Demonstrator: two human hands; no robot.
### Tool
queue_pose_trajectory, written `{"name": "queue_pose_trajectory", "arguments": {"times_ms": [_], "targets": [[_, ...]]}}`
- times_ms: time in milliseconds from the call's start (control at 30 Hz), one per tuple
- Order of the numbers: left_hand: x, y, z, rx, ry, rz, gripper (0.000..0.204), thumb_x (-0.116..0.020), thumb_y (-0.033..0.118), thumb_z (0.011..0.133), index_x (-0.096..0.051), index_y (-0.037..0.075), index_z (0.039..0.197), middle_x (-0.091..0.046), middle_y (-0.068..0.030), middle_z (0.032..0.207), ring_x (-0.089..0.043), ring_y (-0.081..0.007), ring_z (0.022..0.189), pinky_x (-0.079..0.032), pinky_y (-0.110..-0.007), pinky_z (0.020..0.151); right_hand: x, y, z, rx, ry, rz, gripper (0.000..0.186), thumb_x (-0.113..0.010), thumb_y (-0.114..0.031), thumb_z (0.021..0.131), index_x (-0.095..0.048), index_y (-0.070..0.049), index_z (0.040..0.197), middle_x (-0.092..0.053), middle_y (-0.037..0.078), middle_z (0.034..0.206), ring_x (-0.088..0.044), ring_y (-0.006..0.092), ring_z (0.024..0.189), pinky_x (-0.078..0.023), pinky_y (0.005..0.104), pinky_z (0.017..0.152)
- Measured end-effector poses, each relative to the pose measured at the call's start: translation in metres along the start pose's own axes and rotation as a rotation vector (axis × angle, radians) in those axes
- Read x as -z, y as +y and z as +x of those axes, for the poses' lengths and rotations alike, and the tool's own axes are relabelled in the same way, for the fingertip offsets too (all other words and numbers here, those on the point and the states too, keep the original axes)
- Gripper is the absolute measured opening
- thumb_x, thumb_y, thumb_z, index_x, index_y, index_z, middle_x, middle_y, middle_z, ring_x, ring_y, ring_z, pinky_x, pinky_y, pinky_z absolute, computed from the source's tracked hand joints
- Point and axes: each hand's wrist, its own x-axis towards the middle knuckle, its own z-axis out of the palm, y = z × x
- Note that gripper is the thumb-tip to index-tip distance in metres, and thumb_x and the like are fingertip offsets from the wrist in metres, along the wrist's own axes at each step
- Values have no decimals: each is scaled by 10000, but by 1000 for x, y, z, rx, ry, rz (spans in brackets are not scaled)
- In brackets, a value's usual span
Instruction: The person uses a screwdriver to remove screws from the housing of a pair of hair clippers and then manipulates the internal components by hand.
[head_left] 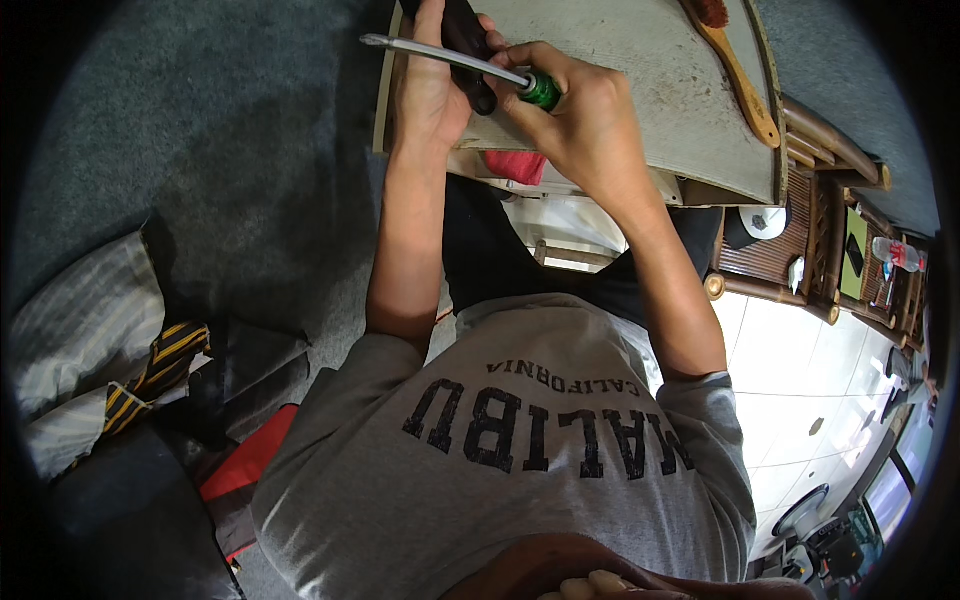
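Observation:
My right hand (590,115) is closed around the green handle of a screwdriver (540,90). Its metal shaft points left and crosses over my left thumb and a dark elongated piece. That dark brown piece (466,38) looks like a handle with a rounded end, and its upper part runs out of the picture. My left hand (430,105) grips it from the left side, thumb stretched along it. Whether the screwdriver touches the dark piece I cannot tell. Both hands are over the near left part of a worn, pale tabletop (650,75).
A brush (745,85) with a wooden handle lies on the tabletop's right side. Red cloth (515,167) shows below the near edge. Bamboo furniture (760,240) stands to the right, holding a white roll (764,222) and a bottle (897,254). Striped fabric (90,310) is at the left.

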Motion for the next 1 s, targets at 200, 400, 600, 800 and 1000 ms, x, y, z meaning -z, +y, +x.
{"name": "queue_pose_trajectory", "arguments": {"times_ms": [200, 400, 600, 800, 1000], "targets": [[2, 1, 0, 31, 15, 14, 542, -644, 626, 1004, -650, 92, 911, -646, -51, 755, -644, -171, 644, -528, -267, 534, 4, -5, 3, -111, -32, 104, 227, -835, -152, 838, -758, -51, 1026, -728, 162, 755, -748, 321, 698, -580, 392, 670], [6, 1, 3, 29, -39, 69, 588, -599, 671, 1008, -660, 105, 862, -635, -15, 687, -575, -132, 495, -449, -254, 419, 9, -5, 7, -217, -136, 351, 196, -768, -102, 968, -757, 30, 1113, -786, 44, 935, -653, 46, 871, -549, 247, 816], [-3, -6, 2, -86, 76, 128, 618, -566, 697, 1012, -653, 108, 850, -618, -21, 660, -581, -134, 498, -449, -244, 427, 13, -10, 12, -265, -211, 348, 203, -769, -135, 964, -731, 50, 1038, -725, 72, 853, -627, 87, 796, -536, 283, 749], [6, 1, -1, -5, -45, 165, 573, -570, 656, 1032, -648, 110, 877, -628, -27, 691, -609, -140, 547, -496, -252, 472, 21, -18, 13, -342, -230, 293, 177, -754, -144, 933, -747, 23, 988, -620, 115, 680, -525, 127, 639, -493, 351, 624], [-4, -5, 1, -77, 59, 106, 587, -556, 670, 1031, -643, 116, 855, -618, -18, 670, -594, -133, 520, -476, -246, 450, 18, -17, 15, -364, -251, 266, 185, -761, -142, 913, -736, 23, 993, -665, 158, 720, -617, 166, 651, -530, 358, 664]]}}
